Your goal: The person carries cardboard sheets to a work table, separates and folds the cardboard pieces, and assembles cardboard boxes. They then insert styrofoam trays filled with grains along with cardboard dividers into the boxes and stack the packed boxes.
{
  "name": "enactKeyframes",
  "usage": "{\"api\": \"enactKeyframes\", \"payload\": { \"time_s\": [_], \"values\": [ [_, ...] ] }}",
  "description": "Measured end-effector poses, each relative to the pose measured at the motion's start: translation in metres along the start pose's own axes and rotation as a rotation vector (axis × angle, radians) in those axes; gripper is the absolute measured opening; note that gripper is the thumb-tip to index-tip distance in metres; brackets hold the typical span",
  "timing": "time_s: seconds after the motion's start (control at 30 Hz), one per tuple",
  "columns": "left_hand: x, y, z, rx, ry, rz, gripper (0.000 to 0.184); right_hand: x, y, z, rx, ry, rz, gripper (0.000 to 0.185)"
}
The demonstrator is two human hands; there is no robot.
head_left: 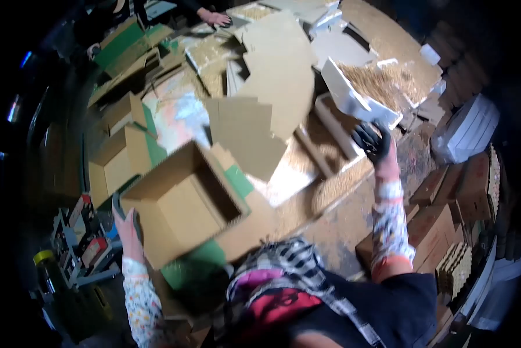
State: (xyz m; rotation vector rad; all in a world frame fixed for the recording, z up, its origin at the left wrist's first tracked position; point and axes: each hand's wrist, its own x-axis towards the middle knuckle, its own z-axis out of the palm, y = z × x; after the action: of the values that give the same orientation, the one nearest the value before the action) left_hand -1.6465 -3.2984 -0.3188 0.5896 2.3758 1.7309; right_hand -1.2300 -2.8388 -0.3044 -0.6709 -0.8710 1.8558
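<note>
My left hand (128, 232), in a pink glove with a dark coating, grips the near left wall of an open cardboard box (179, 217). The box is tilted toward me, and its visible inside holds nothing. On the right, my gloved right hand (373, 142) is closed on the near edge of a white tray (353, 95) full of thin tan sticks. That tray is tilted above the table. Below it lies a white-edged tray (336, 130) with more sticks. Flat cardboard sheets (278, 69) cover the middle of the table.
Across the table is another person's gloved hand (215, 18). More open boxes (118, 162) stand at the left, near a tape dispenser (92, 249). Stacked brown cartons (434, 232) and a plastic-wrapped white bundle (466, 130) lie to the right.
</note>
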Motion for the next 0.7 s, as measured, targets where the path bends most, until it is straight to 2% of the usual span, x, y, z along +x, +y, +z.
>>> {"api": "enactKeyframes", "payload": {
  "time_s": [0.07, 0.1, 0.17, 0.2, 0.27, 0.3, 0.33, 0.4, 0.43, 0.47, 0.5, 0.57, 0.63, 0.67, 0.7],
  "values": [
    [0.002, 0.018, 0.002, 0.053, -0.043, -0.062, 0.059, 0.024, 0.03, -0.029, -0.318, -0.104, -0.006, 0.052],
    [0.003, 0.019, 0.005, -0.049, -0.05, -0.013, 0.058, 0.028, 0.048, -0.016, -0.006, 0.036, 0.177, 0.058],
    [0.004, 0.017, 0.003, -0.098, -0.048, -0.057, 0.058, 0.041, 0.092, -0.025, -0.455, 0.105, -0.128, 0.068],
    [0.003, 0.015, 0.001, -0.129, -0.062, -0.073, 0.058, 0.044, 0.108, -0.027, -0.568, 0.115, -0.217, 0.069],
    [0.006, 0.012, -0.004, -0.155, -0.077, -0.098, 0.059, 0.049, 0.129, -0.027, -0.585, 0.094, -0.269, 0.071],
    [0.007, 0.009, -0.004, -0.167, -0.085, -0.113, 0.059, 0.048, 0.134, -0.021, -0.561, 0.083, -0.267, 0.071],
    [0.008, 0.005, -0.005, -0.166, -0.085, -0.114, 0.059, 0.055, 0.135, -0.012, -0.361, 0.103, -0.201, 0.072],
    [0.014, -0.002, -0.004, -0.17, -0.078, -0.101, 0.059, 0.088, 0.157, -0.007, 0.005, 0.389, -0.004, 0.06],
    [0.016, -0.004, -0.005, -0.15, -0.092, -0.098, 0.058, 0.105, 0.168, -0.005, 0.203, 0.553, 0.051, 0.063],
    [0.017, -0.005, -0.006, -0.132, -0.102, -0.096, 0.058, 0.119, 0.174, 0.003, 0.068, 0.71, -0.018, 0.062],
    [0.019, -0.006, -0.008, -0.11, -0.11, -0.092, 0.057, 0.147, 0.198, -0.005, 0.218, 0.768, -0.231, 0.061],
    [0.024, -0.016, -0.013, -0.165, -0.096, -0.107, 0.059, 0.186, 0.215, -0.047, 0.349, 0.629, -0.075, 0.053],
    [0.028, -0.041, -0.021, -0.063, -0.062, -0.088, 0.062, 0.102, 0.13, 0.008, 0.287, 0.34, -0.026, 0.051],
    [0.029, -0.035, -0.014, -0.133, -0.043, -0.083, 0.064, 0.075, 0.112, 0.02, 0.337, 0.055, -0.062, 0.052],
    [0.022, -0.018, -0.006, -0.197, -0.022, -0.093, 0.066, 0.058, 0.11, -0.001, -0.204, -0.035, -0.324, 0.053]
  ]
}}
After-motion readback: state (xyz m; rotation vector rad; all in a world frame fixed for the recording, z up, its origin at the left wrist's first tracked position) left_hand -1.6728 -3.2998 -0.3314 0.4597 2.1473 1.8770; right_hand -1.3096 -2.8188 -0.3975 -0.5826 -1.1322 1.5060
